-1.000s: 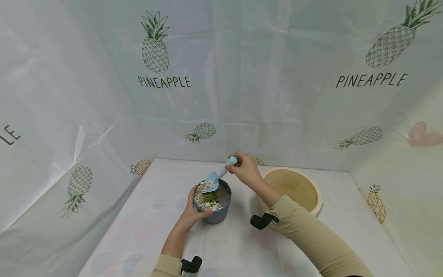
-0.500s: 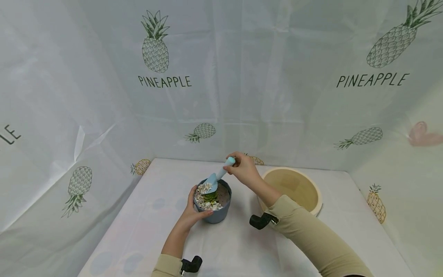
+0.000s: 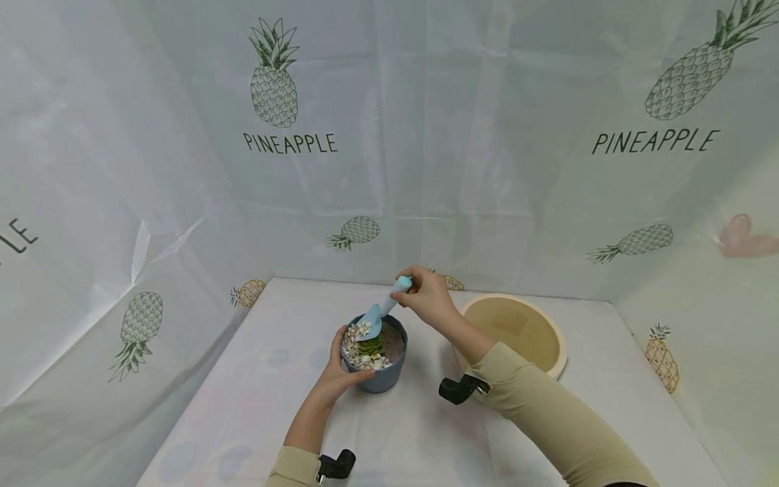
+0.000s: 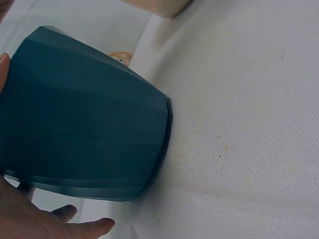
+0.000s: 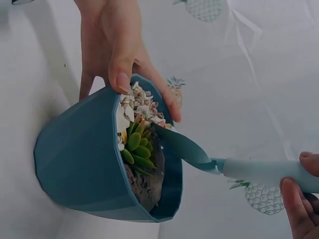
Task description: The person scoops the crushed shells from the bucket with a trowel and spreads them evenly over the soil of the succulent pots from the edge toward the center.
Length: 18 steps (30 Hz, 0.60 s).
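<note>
A blue-grey flower pot (image 3: 385, 380) stands on the table, and my left hand (image 3: 335, 379) grips it from the left, thumb on the rim. Inside are a small green succulent (image 5: 138, 144), pale gravel (image 5: 142, 102) around one side, and brown soil (image 5: 149, 189) on the other. My right hand (image 3: 429, 297) pinches the handle of a light blue trowel (image 3: 389, 304). Its blade (image 5: 182, 147) angles down into the pot, with the tip at the gravel beside the succulent. In the left wrist view the pot's wall (image 4: 84, 114) fills the left side.
A cream-coloured round tub (image 3: 556, 338) stands right of the pot, partly behind my right forearm. The white-covered table (image 3: 255, 399) ends at a back wall of pineapple-print cloth (image 3: 438, 169).
My right hand has shifted slightly left with the trowel, whose blade has tilted. Less gravel lies on the blade, and more shows in the pot beneath it. The left hand has stayed put.
</note>
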### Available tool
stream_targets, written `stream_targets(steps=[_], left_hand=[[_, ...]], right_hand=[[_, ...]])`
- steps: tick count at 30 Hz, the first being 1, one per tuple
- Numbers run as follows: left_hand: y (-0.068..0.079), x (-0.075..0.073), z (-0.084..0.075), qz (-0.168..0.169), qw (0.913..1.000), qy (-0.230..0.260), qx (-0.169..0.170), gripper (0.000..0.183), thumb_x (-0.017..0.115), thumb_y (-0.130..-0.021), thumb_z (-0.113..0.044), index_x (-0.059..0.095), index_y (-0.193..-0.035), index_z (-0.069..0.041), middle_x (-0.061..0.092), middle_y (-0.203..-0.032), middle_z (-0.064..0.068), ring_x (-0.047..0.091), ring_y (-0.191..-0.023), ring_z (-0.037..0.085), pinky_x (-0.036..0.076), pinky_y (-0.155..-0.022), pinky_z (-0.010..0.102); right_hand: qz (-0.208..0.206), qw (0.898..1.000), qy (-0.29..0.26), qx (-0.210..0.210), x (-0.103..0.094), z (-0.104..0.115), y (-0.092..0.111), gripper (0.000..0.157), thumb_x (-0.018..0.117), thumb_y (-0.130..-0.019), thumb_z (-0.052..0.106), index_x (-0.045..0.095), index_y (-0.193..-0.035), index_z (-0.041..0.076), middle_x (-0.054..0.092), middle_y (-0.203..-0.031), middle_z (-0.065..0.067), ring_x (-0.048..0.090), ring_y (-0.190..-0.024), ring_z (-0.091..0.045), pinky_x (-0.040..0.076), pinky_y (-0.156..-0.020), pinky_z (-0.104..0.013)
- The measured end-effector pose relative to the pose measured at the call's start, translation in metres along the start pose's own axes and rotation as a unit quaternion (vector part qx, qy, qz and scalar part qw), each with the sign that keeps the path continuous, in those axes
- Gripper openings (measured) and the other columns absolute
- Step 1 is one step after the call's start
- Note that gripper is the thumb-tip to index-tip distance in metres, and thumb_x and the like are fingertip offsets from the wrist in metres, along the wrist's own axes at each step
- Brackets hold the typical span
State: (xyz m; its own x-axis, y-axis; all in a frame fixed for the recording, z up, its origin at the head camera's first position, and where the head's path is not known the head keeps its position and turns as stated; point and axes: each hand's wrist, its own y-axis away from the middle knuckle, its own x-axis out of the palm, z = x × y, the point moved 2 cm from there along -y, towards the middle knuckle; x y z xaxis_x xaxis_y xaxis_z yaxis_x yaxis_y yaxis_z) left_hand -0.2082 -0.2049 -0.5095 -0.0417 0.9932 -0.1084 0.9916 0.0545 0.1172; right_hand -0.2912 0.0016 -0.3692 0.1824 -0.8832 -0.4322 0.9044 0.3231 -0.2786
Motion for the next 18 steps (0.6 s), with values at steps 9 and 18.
stream_targets(steps=[9,18], left_hand=[[-0.002,-0.001,0.004,0.006,1.0,-0.004,0.004,0.116,0.084,-0.077,-0.012,0.002,-0.157,-0.025,-0.004,-0.16,0.022,-0.006,-0.143,0.048,0.011,-0.106,0.073],[-0.002,0.0,0.004,0.009,0.9999,-0.003,0.012,0.116,0.084,-0.077,-0.011,0.002,-0.157,-0.025,-0.002,-0.16,0.021,-0.005,-0.144,0.046,0.01,-0.106,0.072]], right_hand=[[0.026,1.0,0.003,-0.016,-0.003,0.002,0.007,0.028,0.077,-0.085,0.012,0.066,-0.111,0.008,0.068,-0.084,-0.001,0.066,-0.07,-0.019,0.051,-0.056,-0.032],[0.042,0.998,0.011,-0.049,-0.007,0.007,0.015,0.028,0.078,-0.084,0.009,0.067,-0.109,0.008,0.066,-0.09,-0.001,0.065,-0.073,-0.015,0.054,-0.062,-0.03]])
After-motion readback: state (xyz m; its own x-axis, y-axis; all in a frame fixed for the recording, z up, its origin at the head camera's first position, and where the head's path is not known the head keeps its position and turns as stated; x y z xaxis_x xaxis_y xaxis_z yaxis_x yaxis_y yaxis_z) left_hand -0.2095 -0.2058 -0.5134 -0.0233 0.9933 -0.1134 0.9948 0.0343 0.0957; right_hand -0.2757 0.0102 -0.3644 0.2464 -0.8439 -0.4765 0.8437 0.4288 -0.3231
